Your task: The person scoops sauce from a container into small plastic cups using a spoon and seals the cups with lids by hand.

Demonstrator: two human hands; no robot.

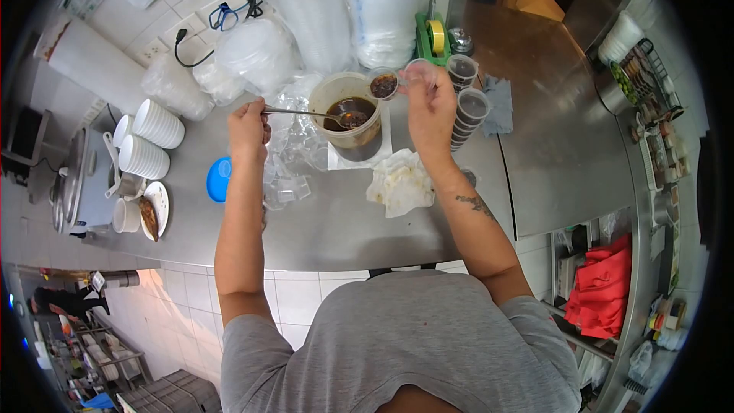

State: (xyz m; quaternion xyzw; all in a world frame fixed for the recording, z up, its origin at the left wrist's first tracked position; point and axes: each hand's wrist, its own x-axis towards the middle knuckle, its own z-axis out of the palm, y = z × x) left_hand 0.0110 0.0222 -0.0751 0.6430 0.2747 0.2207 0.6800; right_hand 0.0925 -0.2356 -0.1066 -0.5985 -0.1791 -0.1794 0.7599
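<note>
My left hand point(248, 131) is closed round the handle of a metal spoon point(294, 112). Its bowl dips into dark, oily sauce point(353, 116) inside a translucent plastic tub point(324, 90). At the tub's far right rim, my right hand point(430, 103) grips a small clear sauce cup point(383, 86) with dark, chunky sauce in it. A clear round piece, perhaps a lid point(420, 69), shows by the same fingers. Right of that hand stand stacked filled cups point(472, 111) and another stack point(462, 69) behind them. The tub rests on a white cloth point(336, 159).
A crumpled stained paper towel point(401, 183), clear plastic lids point(287, 190) and a blue lid point(219, 179) lie on the steel counter point(336, 237). White paper cups point(145, 157) and a plate point(157, 203) stand left. Bagged containers point(306, 23) and a tape dispenser point(433, 37) line the back.
</note>
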